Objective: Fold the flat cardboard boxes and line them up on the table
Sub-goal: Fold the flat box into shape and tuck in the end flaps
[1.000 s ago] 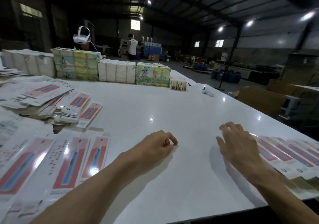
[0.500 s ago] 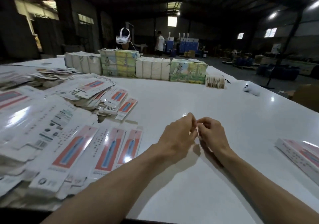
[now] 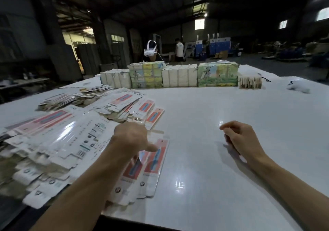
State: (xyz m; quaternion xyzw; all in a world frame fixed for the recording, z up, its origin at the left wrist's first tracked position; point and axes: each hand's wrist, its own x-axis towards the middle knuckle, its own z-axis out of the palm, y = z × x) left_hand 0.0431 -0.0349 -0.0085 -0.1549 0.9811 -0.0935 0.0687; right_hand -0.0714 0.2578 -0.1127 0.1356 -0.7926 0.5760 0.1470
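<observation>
Flat cardboard boxes (image 3: 71, 138), white with red-and-blue printed panels, are seen spread in loose, overlapping heaps over the left part of the table. None of those in view are folded up. A broad, glossy white table (image 3: 231, 159) fills most of the view; ceiling lights are reflected on its right part.

Along the far edge a row of wrapped bundles is lined up: white paper bundles (image 3: 179, 77) alternating with green-and-yellow illustrated bundles (image 3: 218, 76), all touching side by side. A dim warehouse hall is seen behind them.

The left hand (image 3: 130, 136) is held over the near edge of the heaps, its back turned to the camera and its thumb stuck out to the right above 2 red-panelled flat boxes (image 3: 154, 161) lying side by side. Its fingers are hidden behind the hand, so a grip cannot be told.

The right hand (image 3: 240, 138) is held above the bare table, well apart from the boxes, with fingers loosely curled; nothing is seen in it.

A person in a white top (image 3: 179, 50) is seen standing far back. A white headset (image 3: 151, 50) is seen above the bundles. A small tan stack (image 3: 250, 83) is set just beside the right end of the row. A small white handheld device (image 3: 297, 86) is lying further right.
</observation>
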